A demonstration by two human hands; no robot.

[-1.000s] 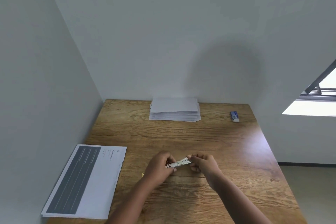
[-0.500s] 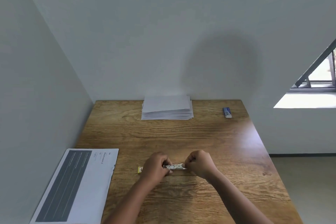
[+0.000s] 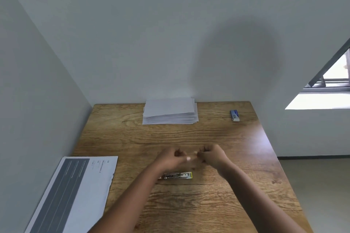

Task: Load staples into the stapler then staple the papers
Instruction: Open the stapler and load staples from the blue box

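Observation:
A small metal stapler [image 3: 178, 175] with a yellow end lies flat on the wooden table [image 3: 189, 134], partly under my left forearm. Just beyond and above it, my left hand [image 3: 170, 159] and my right hand [image 3: 212, 155] meet fingertip to fingertip, both blurred. Their fingers pinch a tiny pale piece [image 3: 189, 158] that looks like a strip of staples. A stack of white papers [image 3: 170, 112] rests at the table's far edge against the wall.
A printed sheet [image 3: 75, 191] with a dark grey panel lies at the front left and overhangs the table edge. A small blue and white box [image 3: 234, 115] sits at the far right corner. Walls close off the left and far sides.
Both hands held the stapler before. It now lies on the table, and the hands have moved away from me and pinched together above it.

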